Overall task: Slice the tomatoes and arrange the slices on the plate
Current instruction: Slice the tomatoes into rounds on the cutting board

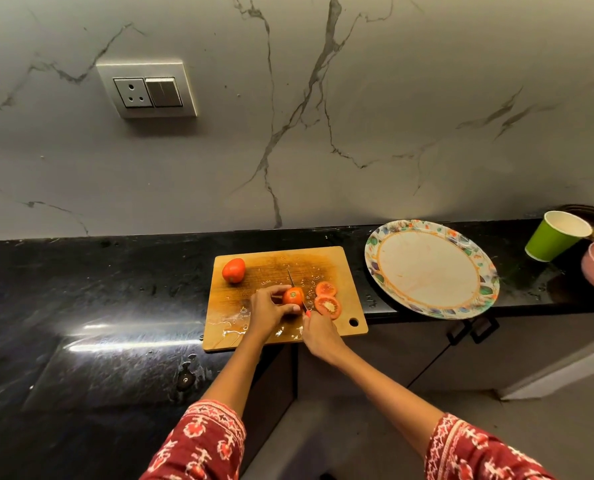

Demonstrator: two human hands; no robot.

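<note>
The landmark is the wooden cutting board [285, 296], which lies on the black counter [98, 289]. The tomato being cut [293, 296] sits near the middle of the board, slightly toward its near edge, with its green stem scar facing up and toward the camera. The left hand [268, 308] grips this tomato from the left, fingers curled over its top and thumb along its near side. The right hand [318, 332], at the near edge of the board, is closed round the handle of the knife [297, 289]. The blade's long axis runs from the handle away toward the far edge of the board, angled slightly left, and it stands against the right face of the tomato. Two cut slices [327, 301] lie flat, cut faces up, just right of the tomato. A whole tomato [234, 270] rests at the far left corner of the board, its long axis roughly upright in the view. The plate [392, 244] stands right of the board, well apart from the slices, and holds no slices. Judged handling: the tomato is light and soft, with smooth skin, and the wet board makes it prone to slide; hold it at the flanks, fingertips tucked back from the blade. Slices are limp and fragile; lift them by the rim
</note>
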